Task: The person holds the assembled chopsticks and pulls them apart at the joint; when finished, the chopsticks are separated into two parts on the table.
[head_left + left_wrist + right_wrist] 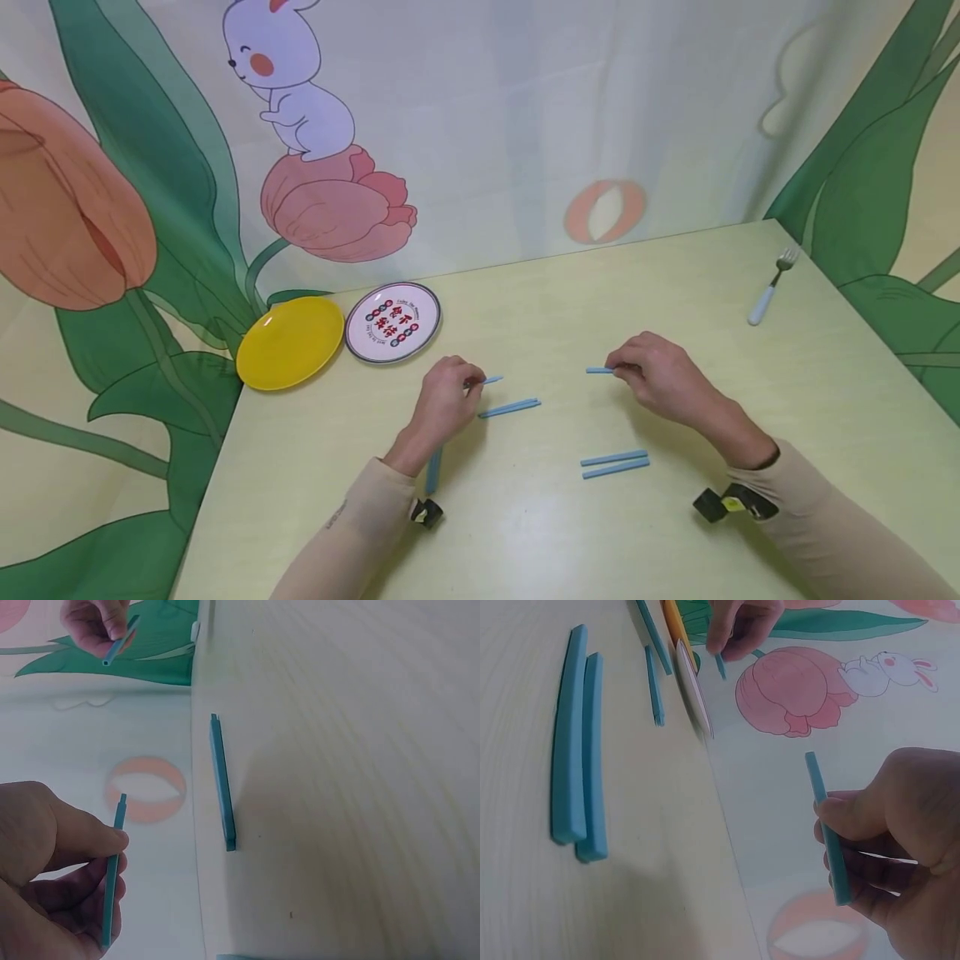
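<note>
My left hand [448, 398] pinches a short blue chopstick piece [112, 881] between thumb and fingers, raised above the table. This piece has a narrow peg at its upper end in the left wrist view. My right hand [663, 377] pinches another blue chopstick piece [830, 844], whose free end points left toward the left hand. A gap separates the two held pieces. Two blue pieces [510, 408] lie side by side just right of my left hand. Nearer me on the right lie two parallel pieces [615, 471]. More blue [434, 472] shows beside my left wrist, partly hidden by it.
A yellow plate [290, 343] and a white plate [354, 332] with printed lettering stand at the table's back left. A fork [762, 304] with a pale handle lies at the far right. Behind the table [517, 533] hangs a patterned curtain [480, 150].
</note>
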A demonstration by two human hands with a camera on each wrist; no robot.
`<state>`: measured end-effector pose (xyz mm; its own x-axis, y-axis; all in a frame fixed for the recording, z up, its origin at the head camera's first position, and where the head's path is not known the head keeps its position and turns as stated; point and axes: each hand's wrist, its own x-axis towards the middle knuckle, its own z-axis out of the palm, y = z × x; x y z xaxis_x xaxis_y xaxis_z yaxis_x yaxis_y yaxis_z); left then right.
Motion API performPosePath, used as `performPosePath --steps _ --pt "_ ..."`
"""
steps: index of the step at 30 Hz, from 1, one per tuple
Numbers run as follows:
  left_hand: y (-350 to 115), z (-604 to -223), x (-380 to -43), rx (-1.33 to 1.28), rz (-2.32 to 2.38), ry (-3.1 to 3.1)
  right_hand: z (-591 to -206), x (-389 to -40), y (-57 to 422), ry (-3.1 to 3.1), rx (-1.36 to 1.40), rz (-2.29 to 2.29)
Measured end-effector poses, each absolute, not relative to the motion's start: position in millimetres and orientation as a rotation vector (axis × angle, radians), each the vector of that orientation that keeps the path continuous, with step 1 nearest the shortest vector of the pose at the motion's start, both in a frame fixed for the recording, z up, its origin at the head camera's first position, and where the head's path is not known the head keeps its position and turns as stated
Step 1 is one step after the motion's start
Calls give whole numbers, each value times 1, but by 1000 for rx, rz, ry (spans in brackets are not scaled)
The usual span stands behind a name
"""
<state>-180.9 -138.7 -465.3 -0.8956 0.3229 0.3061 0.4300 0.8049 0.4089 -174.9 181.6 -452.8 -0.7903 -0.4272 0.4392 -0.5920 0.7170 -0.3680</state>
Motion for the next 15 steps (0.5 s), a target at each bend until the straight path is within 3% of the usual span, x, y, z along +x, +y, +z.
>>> performPosePath --steps 15 --pt "-128 -471 -186 -616 -706 -2811 -450 -164 177 -2680 865 722"
